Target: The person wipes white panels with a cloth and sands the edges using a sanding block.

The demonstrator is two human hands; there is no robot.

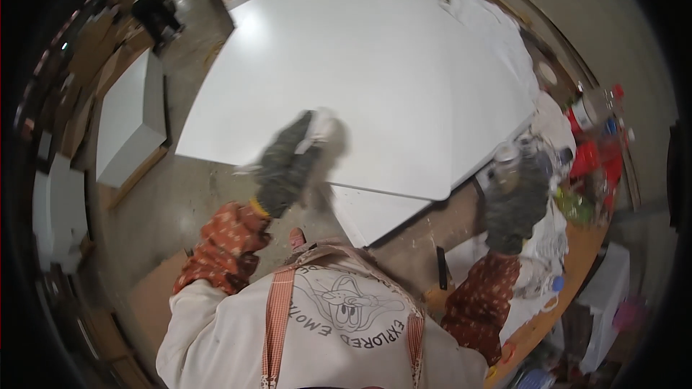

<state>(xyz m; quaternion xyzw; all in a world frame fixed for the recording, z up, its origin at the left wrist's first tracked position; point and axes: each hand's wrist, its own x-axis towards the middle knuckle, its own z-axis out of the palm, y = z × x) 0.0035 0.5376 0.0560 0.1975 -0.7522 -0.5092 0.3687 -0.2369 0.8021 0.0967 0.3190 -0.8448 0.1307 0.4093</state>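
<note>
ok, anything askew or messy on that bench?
Nothing looks damaged. The big white panel overhangs the bench edge, with a smaller panel jutting out beneath it. The left hand presses a pale cloth on it; the right hand grips a clear bottle amid bench clutter.

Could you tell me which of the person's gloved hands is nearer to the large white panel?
The left. The left hand, holding a white cloth, is over the near edge of the large white panel. The right hand is off to the panel's right, among the bottles.

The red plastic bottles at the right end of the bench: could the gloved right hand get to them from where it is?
Probably yes. The gloved right hand grips a clear bottle beside the red plastic bottles, but it would need to let go first.
</note>
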